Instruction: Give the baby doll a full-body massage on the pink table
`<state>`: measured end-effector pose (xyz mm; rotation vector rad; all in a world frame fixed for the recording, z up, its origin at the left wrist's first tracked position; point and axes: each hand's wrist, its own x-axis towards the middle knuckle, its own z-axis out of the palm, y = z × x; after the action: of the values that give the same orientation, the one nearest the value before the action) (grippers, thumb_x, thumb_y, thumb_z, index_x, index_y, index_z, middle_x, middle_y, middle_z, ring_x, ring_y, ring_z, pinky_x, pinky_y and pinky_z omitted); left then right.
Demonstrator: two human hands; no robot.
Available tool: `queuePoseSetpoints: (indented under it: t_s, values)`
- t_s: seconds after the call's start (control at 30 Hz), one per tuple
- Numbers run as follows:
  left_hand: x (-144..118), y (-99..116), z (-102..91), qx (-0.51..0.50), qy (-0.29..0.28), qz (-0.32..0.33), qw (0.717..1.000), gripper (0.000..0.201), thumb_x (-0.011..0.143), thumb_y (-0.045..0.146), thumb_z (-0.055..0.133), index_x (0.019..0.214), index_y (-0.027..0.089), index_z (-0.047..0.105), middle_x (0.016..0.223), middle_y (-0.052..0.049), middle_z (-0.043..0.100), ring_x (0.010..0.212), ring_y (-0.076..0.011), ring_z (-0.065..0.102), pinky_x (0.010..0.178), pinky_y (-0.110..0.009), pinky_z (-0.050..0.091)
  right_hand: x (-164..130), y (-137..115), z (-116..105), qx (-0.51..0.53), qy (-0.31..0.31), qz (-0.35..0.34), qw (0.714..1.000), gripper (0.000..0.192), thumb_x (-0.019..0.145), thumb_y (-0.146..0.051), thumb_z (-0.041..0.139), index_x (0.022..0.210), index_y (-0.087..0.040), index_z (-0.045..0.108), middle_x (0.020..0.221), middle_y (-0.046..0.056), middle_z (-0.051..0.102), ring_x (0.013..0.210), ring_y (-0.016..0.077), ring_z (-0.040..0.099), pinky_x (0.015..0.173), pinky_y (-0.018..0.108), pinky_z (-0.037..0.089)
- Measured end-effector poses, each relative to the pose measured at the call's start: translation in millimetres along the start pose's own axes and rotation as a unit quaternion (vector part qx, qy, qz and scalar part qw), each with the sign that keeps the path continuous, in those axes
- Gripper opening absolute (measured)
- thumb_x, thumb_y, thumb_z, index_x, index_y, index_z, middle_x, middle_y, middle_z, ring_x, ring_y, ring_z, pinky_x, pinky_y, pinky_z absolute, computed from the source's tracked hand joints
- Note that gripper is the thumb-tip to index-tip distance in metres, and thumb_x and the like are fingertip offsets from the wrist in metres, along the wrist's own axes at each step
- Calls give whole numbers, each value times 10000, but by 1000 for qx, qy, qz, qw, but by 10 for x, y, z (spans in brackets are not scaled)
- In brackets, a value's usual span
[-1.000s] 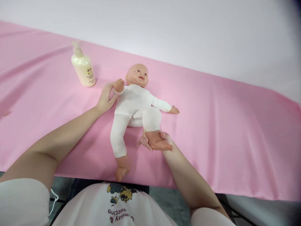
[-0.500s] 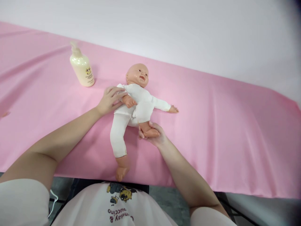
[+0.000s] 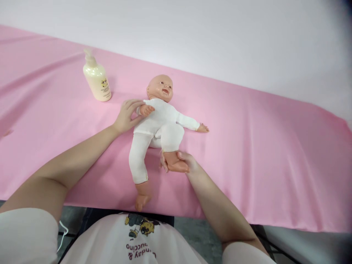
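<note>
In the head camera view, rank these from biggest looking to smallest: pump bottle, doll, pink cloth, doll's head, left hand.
1. Pink cloth
2. Doll
3. Pump bottle
Doll's head and left hand come last, too alike to rank.

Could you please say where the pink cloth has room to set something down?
The pink cloth is bare right of the baby doll, and between the pump bottle and the left forearm. The middle is crowded: left hand at the doll's bent arm, right hand at its foot.
</note>
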<state>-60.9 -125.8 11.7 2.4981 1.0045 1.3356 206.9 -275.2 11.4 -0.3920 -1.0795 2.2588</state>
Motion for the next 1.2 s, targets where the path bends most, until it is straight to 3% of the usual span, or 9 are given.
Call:
queuePoseSetpoints:
  t_s: [0.13,0.27,0.5,0.8,0.93,1.0,1.13,1.2]
  values:
    - [-13,-156,40,-50,67,-61,995,548,939,614,554,1305,207,528,1259,-136,636,1186,-293,590,1062,-498,439,-37,21,-21,13,-128,92,987,488,774,-421,786,1095,-78,652,947,128,769,880,259,761,813,393,594]
    - [-19,-347,105,-110,115,-122,980,578,929,667,539,1304,230,490,1258,-127,623,1184,-270,598,1034,-458,469,-47,13,-40,16,-220,198,955,462,772,-248,808,1164,-70,640,1098,166,755,1038,309,748,938,469,577]
    - [-25,-553,170,-167,167,-191,953,553,923,721,496,1245,272,492,1191,-93,610,1096,-219,627,942,-393,527,-41,-20,-43,-12,-262,261,929,489,761,-304,845,1140,-87,625,1143,185,744,1121,329,729,966,474,573]
    - [-21,-584,165,-111,157,-182,964,616,959,738,344,1380,293,407,1201,-117,608,1096,-227,643,909,-414,555,32,-38,-38,-48,-353,287,889,526,775,-345,828,1181,-106,595,1187,216,732,1205,325,693,952,432,586]
    - [-21,-459,125,-77,139,-159,974,584,979,709,355,1372,282,410,1240,-118,615,1119,-222,632,917,-400,543,0,-47,-39,-36,-346,287,893,547,775,-390,819,1183,-111,585,1117,203,751,1183,337,701,886,443,603]
    - [-23,-377,99,-57,121,-137,981,590,979,699,380,1374,261,415,1279,-130,610,1168,-239,612,952,-419,526,-29,-53,-26,-30,-321,284,903,570,753,-450,823,1150,-106,603,1042,190,768,1075,337,743,845,456,606]
    - [-26,-201,47,-19,80,-77,994,582,974,676,433,1333,220,469,1284,-136,613,1207,-269,581,1036,-482,471,-77,-5,-21,-27,-146,178,973,633,646,-660,800,947,-130,632,784,107,763,718,271,754,787,470,591]
    - [-23,-117,24,-3,54,-44,998,553,977,653,443,1313,218,503,1273,-132,627,1206,-287,580,1062,-513,440,-76,35,-40,-25,-52,115,992,645,638,-735,739,873,-147,619,652,54,713,581,224,705,733,438,589]
